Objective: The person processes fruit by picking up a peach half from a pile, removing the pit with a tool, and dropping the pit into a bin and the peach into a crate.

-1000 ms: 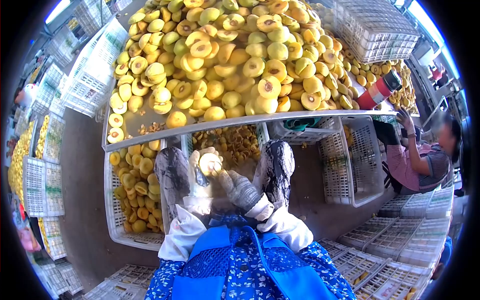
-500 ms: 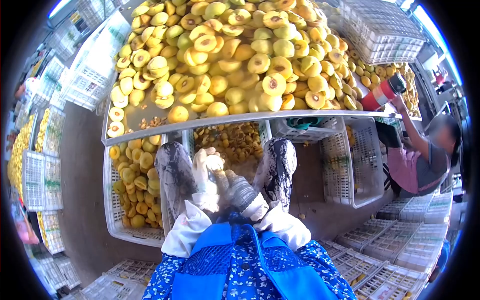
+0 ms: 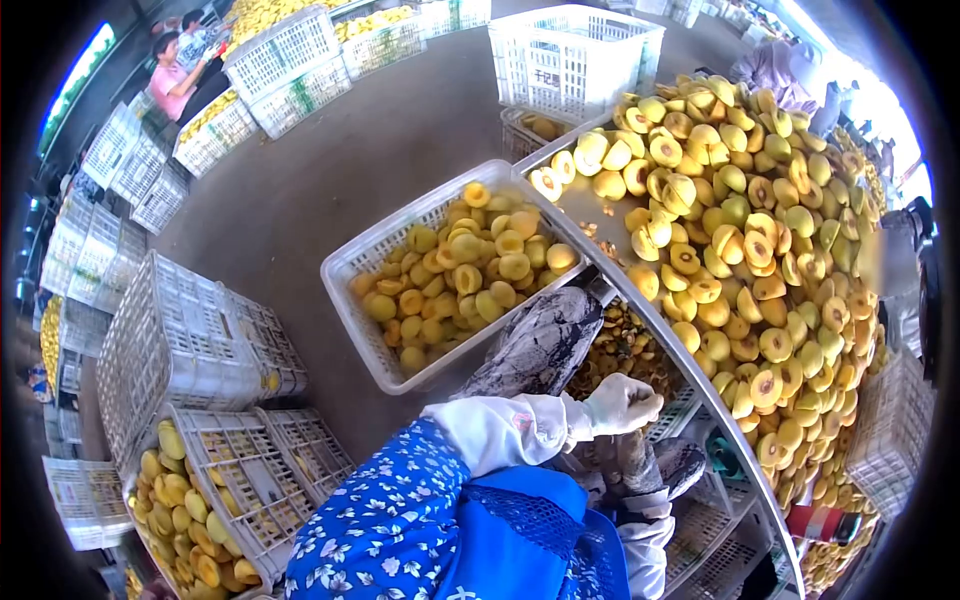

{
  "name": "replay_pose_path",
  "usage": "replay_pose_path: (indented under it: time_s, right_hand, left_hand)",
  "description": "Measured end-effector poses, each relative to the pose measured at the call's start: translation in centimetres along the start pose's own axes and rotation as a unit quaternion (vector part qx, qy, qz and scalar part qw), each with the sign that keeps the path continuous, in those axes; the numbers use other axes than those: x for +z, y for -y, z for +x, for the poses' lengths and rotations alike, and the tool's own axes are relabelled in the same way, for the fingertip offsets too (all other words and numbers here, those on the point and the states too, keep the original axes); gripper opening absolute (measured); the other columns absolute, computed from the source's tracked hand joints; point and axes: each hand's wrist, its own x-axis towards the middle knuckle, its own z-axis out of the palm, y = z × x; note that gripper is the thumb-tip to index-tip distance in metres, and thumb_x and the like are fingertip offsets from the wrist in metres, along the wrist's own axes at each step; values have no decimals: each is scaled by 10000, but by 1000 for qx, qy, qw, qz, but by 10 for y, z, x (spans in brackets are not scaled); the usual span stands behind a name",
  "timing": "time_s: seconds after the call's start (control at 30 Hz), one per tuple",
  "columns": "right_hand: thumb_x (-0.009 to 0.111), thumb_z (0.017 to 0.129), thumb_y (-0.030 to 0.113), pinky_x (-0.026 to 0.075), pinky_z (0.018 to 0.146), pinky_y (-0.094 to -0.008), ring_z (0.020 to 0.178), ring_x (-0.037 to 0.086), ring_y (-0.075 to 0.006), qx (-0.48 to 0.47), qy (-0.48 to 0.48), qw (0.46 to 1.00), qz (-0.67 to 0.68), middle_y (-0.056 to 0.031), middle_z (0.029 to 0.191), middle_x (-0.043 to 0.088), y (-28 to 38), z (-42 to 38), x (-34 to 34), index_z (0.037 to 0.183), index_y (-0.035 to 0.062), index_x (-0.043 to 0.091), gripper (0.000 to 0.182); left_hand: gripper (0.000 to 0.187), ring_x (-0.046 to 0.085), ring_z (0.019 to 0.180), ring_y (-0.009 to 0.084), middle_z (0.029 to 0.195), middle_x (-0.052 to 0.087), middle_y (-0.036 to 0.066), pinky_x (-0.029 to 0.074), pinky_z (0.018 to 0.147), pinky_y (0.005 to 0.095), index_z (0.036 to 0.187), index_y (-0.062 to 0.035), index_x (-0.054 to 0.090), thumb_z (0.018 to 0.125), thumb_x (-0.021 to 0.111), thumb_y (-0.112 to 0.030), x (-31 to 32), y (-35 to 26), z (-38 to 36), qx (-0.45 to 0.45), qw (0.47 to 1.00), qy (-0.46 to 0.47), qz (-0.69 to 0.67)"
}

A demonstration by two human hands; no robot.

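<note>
My left hand (image 3: 622, 405), in a pale glove, is closed with its fingers curled in. Whatever it holds, if anything, is hidden. Just below it is my right hand (image 3: 636, 462), in a grey glove, its fingers in shadow and hard to make out. Both hands are close together above my lap, beside the metal rim of the worktable (image 3: 700, 372). Halved yellow peaches (image 3: 765, 340) lie heaped on that table. Under its edge, near my left hand, sits a mass of dark pits and scraps (image 3: 625, 350).
A white crate of peach halves (image 3: 460, 270) stands beside my knee. Stacked crates (image 3: 180, 340) rise at the left, with another crate (image 3: 575, 55) behind the table. A red and black cylinder (image 3: 822, 524) lies at lower right. A person in pink (image 3: 172, 85) sits far left.
My view has swung to the left, bringing the peach crate to the middle and the table to the right. My hands stay close together near my lap.
</note>
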Motion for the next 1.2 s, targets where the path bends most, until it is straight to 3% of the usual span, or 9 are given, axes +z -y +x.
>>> replay_pose_path:
  time_s: [0.17, 0.27, 0.33, 0.47, 0.57, 0.73, 0.87, 1.0, 1.2]
  right_hand:
    - [567, 869, 366, 469, 621, -398, 704, 557, -258, 53, -120, 891, 435, -85, 826, 578, 8, -2, 47, 1092, 83, 531, 362]
    - [336, 977, 381, 439, 499, -357, 498, 484, -227, 106, -232, 669, 698, -56, 656, 483, 26, 1, 56, 1018, 138, 524, 310]
    - [387, 929, 510, 359, 386, -273, 425, 415, -135, -16, -162, 671, 723, -17, 585, 437, 46, -10, 58, 1036, 210, 529, 349]
    - [427, 918, 493, 381, 489, -283, 553, 449, -145, 71, -225, 890, 391, -17, 685, 487, -29, 21, 28, 975, 139, 542, 376]
    - [404, 938, 465, 409, 624, -306, 711, 490, -178, 51, -214, 975, 12, -25, 830, 537, -96, 25, 32, 1025, 111, 552, 394]
    - [396, 955, 422, 455, 720, -334, 840, 539, -199, 104, -214, 971, 25, -43, 980, 588, -110, 36, 33, 1073, 59, 557, 415]
    - [429, 946, 410, 482, 600, -364, 712, 560, -248, -135, -176, 817, -532, -103, 996, 590, -185, 44, 19, 1090, 25, 559, 430]
    - [487, 908, 465, 479, 688, -362, 822, 568, -184, 273, -228, 921, 161, -87, 1057, 607, -52, 48, 35, 1172, 69, 562, 482]
    - [555, 869, 474, 447, 699, -323, 748, 540, -117, 178, -143, 919, 320, 8, 820, 620, -99, 50, 47, 1040, 95, 613, 420]
  left_hand:
    - [309, 600, 635, 142, 732, 642, 87, 479, 569, 263, 747, 10, 651, 904, 558, -240, 0, -4, 14, -69, 955, 57, -281]
    - [279, 605, 533, 174, 696, 642, 106, 500, 458, 285, 851, 17, 618, 877, 580, -258, -5, -26, 26, -189, 907, -80, -368]
    - [276, 618, 534, 190, 707, 642, 110, 515, 435, 299, 946, 19, 592, 882, 565, -248, -19, -34, 22, -104, 878, -150, -442]
    - [252, 588, 523, 159, 647, 623, 59, 467, 459, 303, 831, -50, 623, 869, 591, -297, -108, -19, 21, 77, 962, -261, -30]
    - [259, 568, 825, 236, 925, 604, 81, 465, 668, 384, 792, -103, 619, 724, 652, -351, -193, -36, 13, 169, 708, -316, 608]
    - [275, 539, 935, 245, 991, 563, 74, 442, 726, 420, 844, -117, 620, 744, 639, -373, -259, -87, 94, 114, 596, -352, 713]
    - [290, 568, 691, 237, 738, 567, 78, 452, 606, 419, 760, -78, 601, 609, 716, -297, -298, -54, 165, 67, 561, -249, 787]
    - [431, 615, 758, 279, 797, 631, 108, 482, 671, 413, 945, -69, 566, 628, 685, -336, -278, -50, 168, 101, 586, -212, 776]
    - [625, 632, 859, 309, 956, 630, 167, 494, 755, 387, 1198, -53, 376, 675, 655, -251, -241, -41, 190, -58, 704, -107, 700]
